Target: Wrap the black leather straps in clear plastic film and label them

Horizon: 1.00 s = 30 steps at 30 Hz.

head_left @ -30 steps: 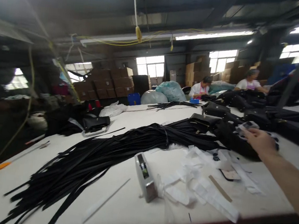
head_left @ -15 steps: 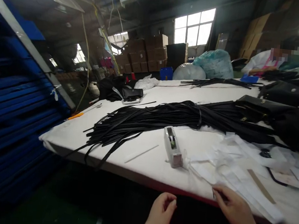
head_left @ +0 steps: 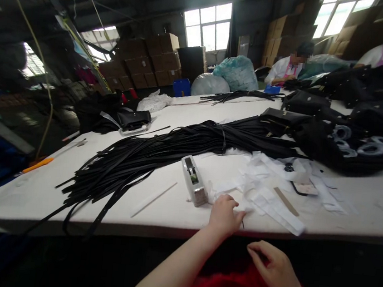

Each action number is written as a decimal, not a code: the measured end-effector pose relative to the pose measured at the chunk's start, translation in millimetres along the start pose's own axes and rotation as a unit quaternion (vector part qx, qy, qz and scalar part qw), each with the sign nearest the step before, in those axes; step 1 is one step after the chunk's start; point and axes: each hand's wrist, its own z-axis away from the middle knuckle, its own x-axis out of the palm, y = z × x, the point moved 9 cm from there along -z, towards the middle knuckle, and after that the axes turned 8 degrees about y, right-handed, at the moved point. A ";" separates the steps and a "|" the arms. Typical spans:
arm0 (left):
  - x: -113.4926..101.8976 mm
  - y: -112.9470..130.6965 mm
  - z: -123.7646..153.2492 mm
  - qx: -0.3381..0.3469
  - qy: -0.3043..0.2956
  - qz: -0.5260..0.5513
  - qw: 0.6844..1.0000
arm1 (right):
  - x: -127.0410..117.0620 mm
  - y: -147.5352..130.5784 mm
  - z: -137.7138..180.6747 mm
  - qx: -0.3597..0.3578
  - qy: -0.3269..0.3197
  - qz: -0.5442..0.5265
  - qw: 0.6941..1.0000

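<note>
My left hand [head_left: 225, 214] reaches over the table's front edge, just right of a tape dispenser [head_left: 194, 182]. Its fingers are bent and the thumb stands apart from them, close to the white paper and film scraps [head_left: 270, 206]. A tiny dark sliver [head_left: 243, 224] shows by the thumb; whether the hand touches it I cannot tell. Lower and to the right, my right hand [head_left: 276, 266] hovers in front of the edge over my red clothing, thumb and forefinger pressed together. Anything between those fingertips is too small to make out.
A long bundle of black straps [head_left: 178, 142] lies across the white table [head_left: 164, 211], ends hanging over the front. Black bags [head_left: 335, 145] with clear rolls on them are piled at right. An orange-handled tool [head_left: 37, 165] lies at left. Two people [head_left: 283, 71] work at the back right.
My view has swung to the right. My left hand has moved forward over the table beside the dispenser. My right hand has drawn back from the table edge, still pinched.
</note>
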 end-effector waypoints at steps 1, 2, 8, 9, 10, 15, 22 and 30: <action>11.9 -1.5 -8.4 -0.011 -0.009 -0.014 1.000 | -2.6 2.3 4.0 0.008 0.006 -0.003 1.000; 23.0 -3.4 -14.5 -0.020 -0.021 -0.023 0.999 | -6.1 5.4 7.1 0.017 0.012 -0.006 1.000; 47.9 -11.7 -25.8 -0.043 -0.048 -0.030 0.997 | -34.1 31.8 15.4 0.074 0.053 -0.035 0.995; 47.4 -13.5 -26.1 -0.050 -0.045 -0.032 0.997 | -36.9 36.1 15.9 0.081 0.057 -0.038 0.994; 47.1 -15.2 -26.4 -0.056 -0.043 -0.033 0.997 | -38.8 39.7 16.1 0.086 0.059 -0.042 0.994; 56.3 -24.7 -25.1 -0.090 -0.067 -0.029 0.993 | -41.9 47.5 13.6 0.094 0.078 -0.053 0.991; 60.5 -45.5 -22.2 -0.174 -0.069 -0.027 0.982 | -55.2 54.9 13.4 0.095 0.127 -0.076 0.984; 23.9 -43.5 -29.6 -0.193 0.018 0.011 0.981 | -65.1 71.6 15.8 0.144 0.153 -0.087 0.974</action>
